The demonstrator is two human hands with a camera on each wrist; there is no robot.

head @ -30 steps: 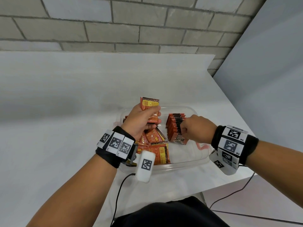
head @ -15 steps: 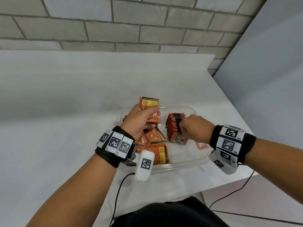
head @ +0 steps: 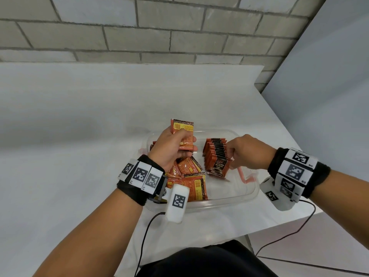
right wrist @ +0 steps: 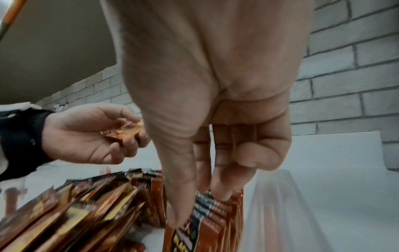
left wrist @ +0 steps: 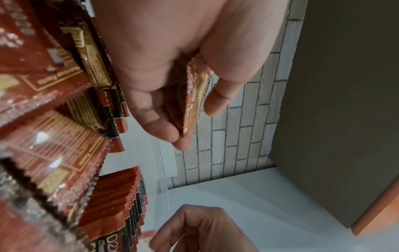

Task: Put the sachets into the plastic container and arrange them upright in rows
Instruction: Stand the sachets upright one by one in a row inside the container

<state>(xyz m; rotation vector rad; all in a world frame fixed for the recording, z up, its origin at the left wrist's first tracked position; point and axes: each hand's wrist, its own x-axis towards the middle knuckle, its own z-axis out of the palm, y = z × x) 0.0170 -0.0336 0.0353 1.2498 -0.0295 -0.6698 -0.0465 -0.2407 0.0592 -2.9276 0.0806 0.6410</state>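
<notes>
— where's the packet you're about to place?

— in my left hand [head: 173, 145], thumb and fingers curled round a small bunch of sachets [head: 183, 134], held above the left half of the plastic container [head: 242, 193]. their long axis stands nearly upright, top edge pointing away from me.

— and the row?

— the upright row [head: 215, 154] stands to the right of that bunch, in the middle of the container, running away from me. my right hand [head: 246, 152] is on it, thumb and fingertips pinching the near packets' top edges so they stay standing.

— so which hand is nearer the gap?

— the right is already touching the row; the left is close beside it, just higher. i judge the bunch has to go rightward and down, faces parallel to the standing ones.

— the rest?

— a loose pile [head: 189, 176] lies flat under my left wrist, not yet sorted.
</notes>
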